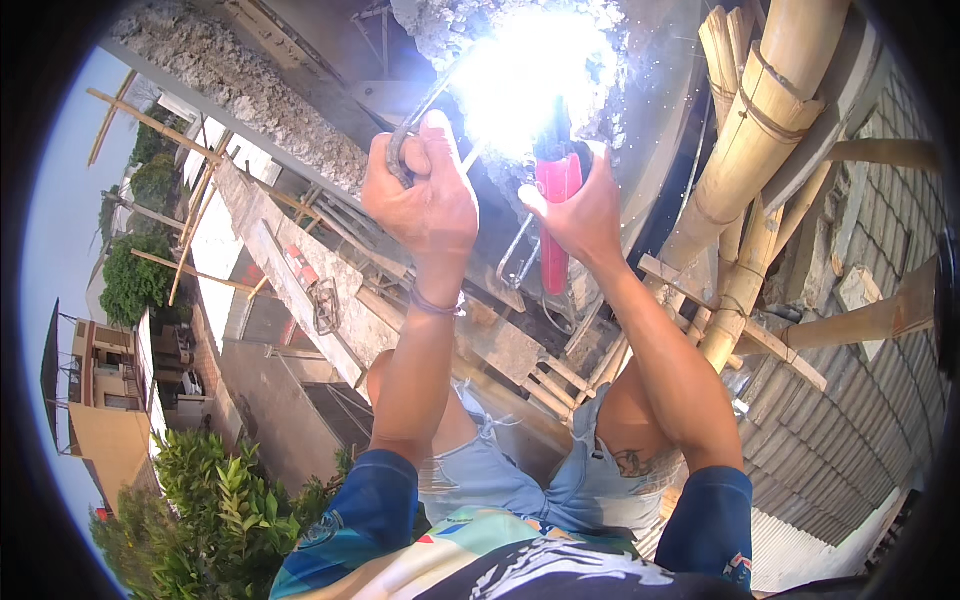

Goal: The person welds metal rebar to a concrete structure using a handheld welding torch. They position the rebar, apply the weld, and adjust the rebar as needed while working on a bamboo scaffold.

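Observation:
A dazzling white welding arc [535,75] burns at the top centre and washes out whatever lies behind it. My right hand [583,212] is wrapped round the red grip of a welding electrode holder [560,190], whose tip points up into the glare. To its left my closed left hand [425,200] grips a thin bent metal rod [425,108] that runs up to the edge of the light. Where the rod meets other metal is lost in the brightness. A bent steel bar [517,252] sticks out below, left of the holder.
Thick bamboo poles [755,130], tied together, rise on the right above a tiled roof [850,420]. Rough concrete [260,100] edges the upper left. A plank [300,285] with tools on it lies lower left. Far below are trees [145,275] and a house [115,380].

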Demonstrator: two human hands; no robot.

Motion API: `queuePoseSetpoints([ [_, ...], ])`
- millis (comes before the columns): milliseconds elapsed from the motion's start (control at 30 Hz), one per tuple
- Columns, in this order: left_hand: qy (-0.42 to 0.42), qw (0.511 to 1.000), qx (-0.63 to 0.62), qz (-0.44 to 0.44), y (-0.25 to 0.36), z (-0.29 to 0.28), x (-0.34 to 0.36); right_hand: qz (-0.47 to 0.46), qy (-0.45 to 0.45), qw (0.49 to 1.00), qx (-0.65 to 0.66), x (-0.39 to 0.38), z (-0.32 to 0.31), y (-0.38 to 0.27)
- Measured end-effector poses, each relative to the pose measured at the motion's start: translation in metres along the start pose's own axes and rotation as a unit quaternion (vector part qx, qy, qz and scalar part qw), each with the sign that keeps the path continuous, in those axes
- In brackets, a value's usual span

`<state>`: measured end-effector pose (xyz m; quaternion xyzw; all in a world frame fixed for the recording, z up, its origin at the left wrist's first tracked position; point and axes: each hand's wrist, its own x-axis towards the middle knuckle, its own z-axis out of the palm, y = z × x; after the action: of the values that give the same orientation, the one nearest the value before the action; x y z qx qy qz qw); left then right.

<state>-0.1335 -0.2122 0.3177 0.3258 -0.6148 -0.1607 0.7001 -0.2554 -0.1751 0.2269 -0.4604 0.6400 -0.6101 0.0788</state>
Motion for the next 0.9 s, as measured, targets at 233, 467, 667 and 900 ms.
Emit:
queuePoseSetpoints([
  [233, -0.011, 0.997, -0.067, -0.028, 0.002, 0.0, 0.0, 0.054, 0.041, 0.986, 0.154, 0.002, -0.026, -0.004],
  [467, -0.012, 1.0, -0.022, 0.014, -0.001, -0.002, 0.0, 0.055, 0.032, 0.973, 0.221, 0.015, -0.036, 0.007],
  [667, -0.006, 0.999, -0.043, -0.007, 0.005, -0.001, 0.0, 0.031, 0.01, 0.987, 0.155, 0.014, -0.035, 0.006],
  [900, 0.0, 0.999, -0.053, 0.0, 0.006, 0.002, 0.0, 0.016, -0.036, 0.99, 0.138, 0.016, -0.03, 0.006],
])
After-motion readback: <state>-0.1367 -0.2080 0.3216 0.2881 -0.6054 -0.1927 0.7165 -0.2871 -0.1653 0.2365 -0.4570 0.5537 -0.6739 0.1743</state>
